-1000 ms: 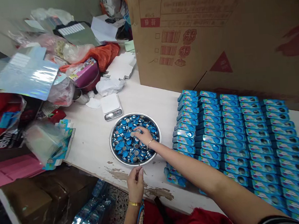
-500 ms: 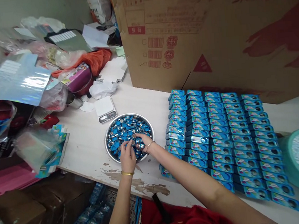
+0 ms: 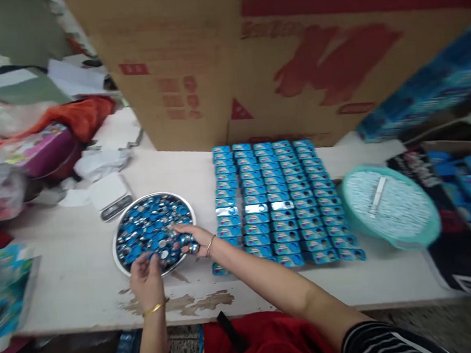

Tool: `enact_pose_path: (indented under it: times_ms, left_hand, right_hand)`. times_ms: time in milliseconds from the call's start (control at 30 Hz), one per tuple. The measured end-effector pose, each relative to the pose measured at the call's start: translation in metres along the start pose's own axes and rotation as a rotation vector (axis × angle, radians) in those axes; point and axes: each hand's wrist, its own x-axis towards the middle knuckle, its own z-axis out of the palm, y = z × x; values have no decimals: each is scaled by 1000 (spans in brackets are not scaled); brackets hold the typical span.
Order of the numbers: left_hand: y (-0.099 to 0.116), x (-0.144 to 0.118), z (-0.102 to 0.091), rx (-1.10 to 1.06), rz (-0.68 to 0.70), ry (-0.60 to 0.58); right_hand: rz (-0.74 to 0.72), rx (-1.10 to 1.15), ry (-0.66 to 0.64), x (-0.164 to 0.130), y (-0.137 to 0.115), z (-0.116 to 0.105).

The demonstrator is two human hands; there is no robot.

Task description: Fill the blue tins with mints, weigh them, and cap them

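Caps point(image 3: 141, 227) fill a bowl point(image 3: 114, 250) on a peeling table point(image 3: 277, 293).

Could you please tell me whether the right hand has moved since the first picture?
Yes: judged against the metal bowl, the right hand has shifted rightward, from near the bowl's middle to its right rim, toward the blue packs.
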Motion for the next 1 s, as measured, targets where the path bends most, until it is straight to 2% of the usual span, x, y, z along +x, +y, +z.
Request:
enact_pose_path:
  times_ms: [67,100,167,233,267,333,433,533,633,700,800,900,1000]
  left_hand:
    - [5,-22,18,-17,-61,-32]
    - [9,-36,31,-2,-58,-103]
    - [23,-69,63,78,-8,-344]
    - [41,-104,103,191,58,-584]
    - [49,-120,126,243,90,-657]
    - [65,-147,174,334,143,-720]
    - [86,-168,246,516,216,-774]
    - [105,-173,308,727,273,-834]
    - [120,-170,355,937,302,-892]
    - [125,-166,376,1066,309,-947]
    - [127,-160,395,1216,316,-1016]
    - [128,-158,402,1298,326,-1033]
    - [132,-163,396,1296,370,-1034]
  right_hand:
    - [-35,33,-77,-37,-12,-19]
    - [-59,59,-111,-59,-17,-33]
    - [-119,119,-131,-106,-25,-68]
    - [-188,177,-57,-155,-29,-108]
    - [-225,200,2,-179,-31,-128]
    - [-288,247,127,-223,-34,-166]
    - [-354,299,206,-272,-40,-209]
    - [-418,342,236,-297,-51,-236]
    - [-456,383,261,-304,-67,-249]
    - [-472,401,273,-303,-77,-254]
    - [-480,415,278,-297,-88,-259]
    - [-468,426,270,-290,-93,-264]
    - [-471,426,251,-284,-94,-269]
